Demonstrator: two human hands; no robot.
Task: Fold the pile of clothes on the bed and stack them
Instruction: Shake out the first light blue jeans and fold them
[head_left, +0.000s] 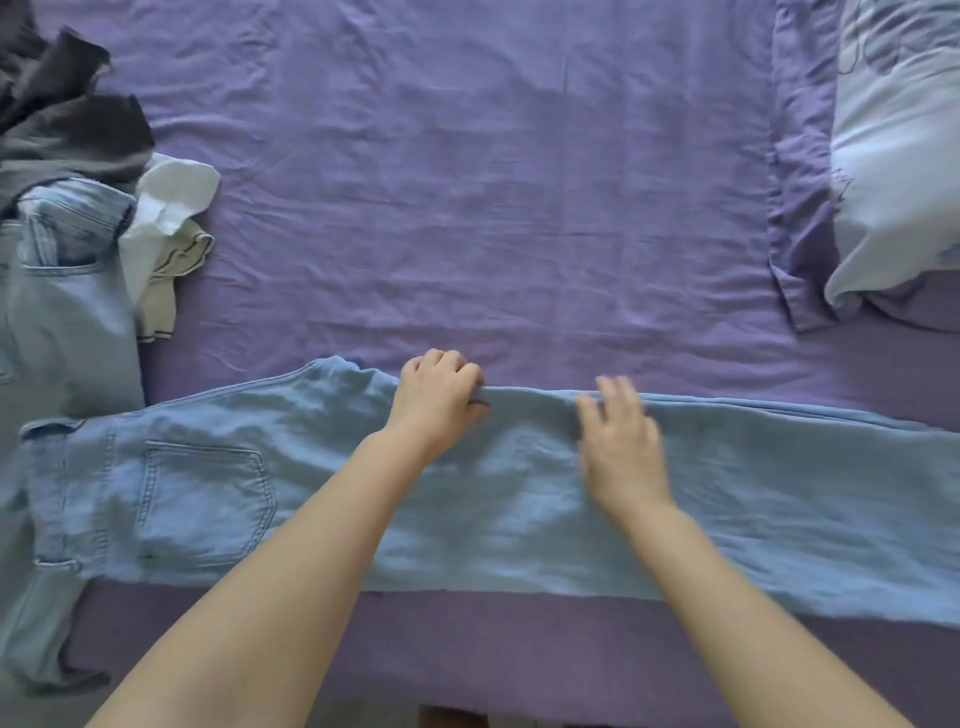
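Observation:
A pair of light blue jeans (519, 509) lies flat across the near part of the bed, folded lengthwise, waistband and back pocket at the left, legs running off to the right. My left hand (439, 402) grips the far edge of the jeans with curled fingers. Just to its right, my right hand (621, 447) lies flat on the denim, fingers straight and slightly blurred. At the left edge sits the unfolded pile: another pair of light jeans (62, 306), a dark grey garment (57, 124) and a white garment (166, 218).
The purple sheet (467, 182) covers the bed beyond the jeans. A pale blue patterned pillow (898, 156) lies at the far right. The bed's near edge runs along the bottom of the view.

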